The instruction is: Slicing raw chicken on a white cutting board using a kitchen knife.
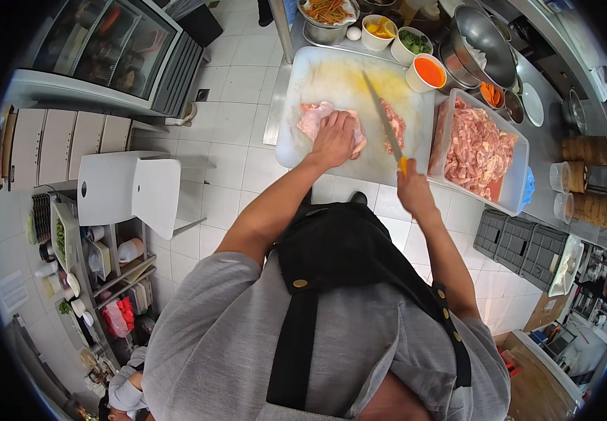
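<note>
My left hand [336, 138] presses down on a piece of raw, skin-on meat [314, 117], perhaps chicken, lying on a white cutting board [330, 66]. In my right hand [415, 190] is a long kitchen knife [382, 114], gripped by its yellow handle. The blade points away from me over the board, just left of a strip of cut raw meat [395, 126] and partly over it. Right of the board, a translucent plastic tub [514, 173] holds many pieces of cut raw meat [474, 144]. Yellow stains mark the board's far part.
Beyond the board stand tubs of lemon wedges [382, 27], green leaves [415, 41] and orange sauce [430, 71], beside an egg [354, 33]. A large steel bowl [485, 44] sits behind the meat tub. A white chair [130, 189] stands to my left; another person [127, 387] is at lower left.
</note>
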{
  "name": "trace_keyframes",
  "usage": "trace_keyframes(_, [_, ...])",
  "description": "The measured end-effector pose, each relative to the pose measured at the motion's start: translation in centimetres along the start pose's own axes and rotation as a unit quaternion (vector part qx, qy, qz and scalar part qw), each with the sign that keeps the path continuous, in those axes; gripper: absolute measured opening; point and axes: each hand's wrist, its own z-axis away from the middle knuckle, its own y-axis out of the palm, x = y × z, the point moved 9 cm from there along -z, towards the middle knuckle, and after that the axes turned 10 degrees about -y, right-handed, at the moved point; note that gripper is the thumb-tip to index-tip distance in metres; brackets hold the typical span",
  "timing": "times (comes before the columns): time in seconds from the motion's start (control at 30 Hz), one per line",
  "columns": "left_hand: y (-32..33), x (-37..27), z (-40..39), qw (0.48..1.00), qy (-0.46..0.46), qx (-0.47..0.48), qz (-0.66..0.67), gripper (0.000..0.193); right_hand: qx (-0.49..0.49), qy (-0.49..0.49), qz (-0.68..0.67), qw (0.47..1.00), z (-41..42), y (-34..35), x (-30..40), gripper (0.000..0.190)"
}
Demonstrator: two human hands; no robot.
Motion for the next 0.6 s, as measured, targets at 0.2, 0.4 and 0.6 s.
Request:
trace_keyframes(0.2, [0.1, -0.5, -0.3, 1.000, -0.020, 0.013, -0.019, 0.037, 0.055, -0.001, -0.030, 0.998, 5.3, 2.1, 3.1, 0.032])
trace_keyframes(0.4, [0.0, -1.9, -0.9, 0.998, -0.012, 0.040, -0.042, 0.037, 0.010, -0.028, -0.048, 0.998, -4.2, 5.2, 2.3, 0.034])
trace_keyframes(0.6, [-1.0, 0.1, 0.2, 0.999, 0.023, -0.003, 0.024, 0.030, -0.013, -0.078, -0.010, 0.997, -4.2, -1.1, -1.3, 0.033])
